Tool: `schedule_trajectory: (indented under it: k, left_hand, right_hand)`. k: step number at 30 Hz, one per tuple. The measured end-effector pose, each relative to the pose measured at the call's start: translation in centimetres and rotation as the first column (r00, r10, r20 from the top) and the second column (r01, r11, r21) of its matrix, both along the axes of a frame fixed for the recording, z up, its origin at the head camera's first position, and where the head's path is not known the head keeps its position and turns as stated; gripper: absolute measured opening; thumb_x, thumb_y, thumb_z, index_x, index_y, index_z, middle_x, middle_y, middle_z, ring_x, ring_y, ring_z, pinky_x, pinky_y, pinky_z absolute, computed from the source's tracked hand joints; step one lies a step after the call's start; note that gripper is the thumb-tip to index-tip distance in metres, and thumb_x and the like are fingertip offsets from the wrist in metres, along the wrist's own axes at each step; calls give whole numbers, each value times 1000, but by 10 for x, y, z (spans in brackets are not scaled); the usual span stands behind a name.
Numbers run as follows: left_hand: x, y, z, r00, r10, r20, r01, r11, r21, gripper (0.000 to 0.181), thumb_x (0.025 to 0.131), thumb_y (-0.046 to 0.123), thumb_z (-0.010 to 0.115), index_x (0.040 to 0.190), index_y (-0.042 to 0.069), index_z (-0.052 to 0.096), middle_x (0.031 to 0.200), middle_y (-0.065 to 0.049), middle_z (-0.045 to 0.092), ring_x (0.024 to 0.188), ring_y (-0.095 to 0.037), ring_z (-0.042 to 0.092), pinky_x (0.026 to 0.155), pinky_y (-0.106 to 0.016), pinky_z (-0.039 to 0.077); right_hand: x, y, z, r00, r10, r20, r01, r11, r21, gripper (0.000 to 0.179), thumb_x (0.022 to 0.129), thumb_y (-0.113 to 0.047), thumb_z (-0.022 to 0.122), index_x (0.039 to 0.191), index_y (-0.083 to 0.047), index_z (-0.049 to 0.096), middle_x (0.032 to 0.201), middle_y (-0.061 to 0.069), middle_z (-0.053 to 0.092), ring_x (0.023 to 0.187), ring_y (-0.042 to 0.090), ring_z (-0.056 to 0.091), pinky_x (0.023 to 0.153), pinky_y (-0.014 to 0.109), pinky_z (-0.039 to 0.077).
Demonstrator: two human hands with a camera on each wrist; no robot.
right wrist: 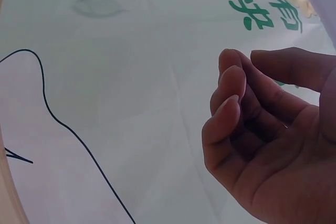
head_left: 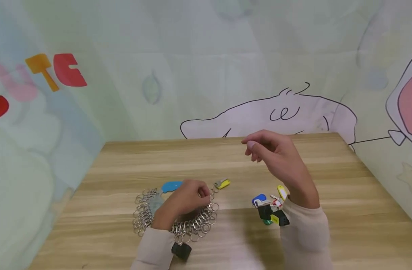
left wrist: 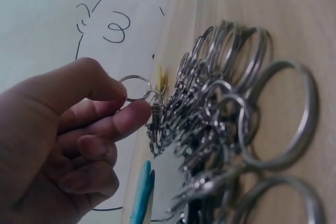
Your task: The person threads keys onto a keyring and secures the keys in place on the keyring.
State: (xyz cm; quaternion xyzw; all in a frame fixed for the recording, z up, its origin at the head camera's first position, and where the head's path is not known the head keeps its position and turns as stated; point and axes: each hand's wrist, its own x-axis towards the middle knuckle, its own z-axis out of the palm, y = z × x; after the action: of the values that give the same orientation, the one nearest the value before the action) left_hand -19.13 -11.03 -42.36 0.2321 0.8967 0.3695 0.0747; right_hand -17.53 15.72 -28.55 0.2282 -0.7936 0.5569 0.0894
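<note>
While the L hand (head_left: 190,197) pinches a metal ring (left wrist: 135,76) betw. thumb & fingertips, the R hand (head_left: 279,157) is raised above the surface (head_left: 141,161), twd. the far R corner, fingers loosely bent, thumb tip just clear of them, holding nothing. The pinched ring is at the end of a fan of silver rings w/ clasps (head_left: 192,226), which lies on the wood-look surface nearer the L edge than the R. A blue item (head_left: 172,186), partly hidden by the L hand, lies on the fan's far-edge side. Just beside the fan's R end: a key w/ yellow tag (head_left: 224,183). Nearer the R edge, by the R forearm, is a small group incl. a blue tag (head_left: 259,197) & a second yellow tag (head_left: 282,192). Beyond the far edge: pale backdrop (head_left: 206,75) w/ cartoon line art.
</note>
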Motion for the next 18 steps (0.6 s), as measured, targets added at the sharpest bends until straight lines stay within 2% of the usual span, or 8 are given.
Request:
schedule_trajectory:
  k: [7,11,15,18]
  left_hand:
    - [-3,-2,-2,999,34,-11,-34,999,33,6,88,9,69,83,11,70,75,6,62,69,-10,58,64,-29,52]
    - [-2,-4,-2,996,80,27,-81,996,41,7,88,9,70,82,10,69,77,5,62,69,-12,58,61,-28,51]
    - [-2,-5,-2,994,101,39,-103,994,42,8,86,9,72,81,10,67,77,4,62,67,-12,57,59,-28,50]
    - [-3,-5,-1,995,91,41,-94,994,64,6,84,9,71,81,11,66,77,3,62,65,-12,57,57,-29,49]
  right_hand:
    - [-6,0,-3,999,24,28,-25,999,23,17,103,-12,58,113,-5,70,91,10,67,81,27,61,71,34,52]
    - [-11,-2,-6,998,37,58,-39,999,28,17,103,-10,57,114,-6,70,92,10,67,80,28,60,71,35,52]
    - [-19,-4,-13,994,54,98,-64,993,99,18,102,-9,57,116,-6,69,94,9,68,79,27,61,73,40,53]
    - [-22,-2,-18,994,47,99,-63,983,170,19,102,-9,58,117,-6,68,96,7,68,80,25,63,74,41,54]
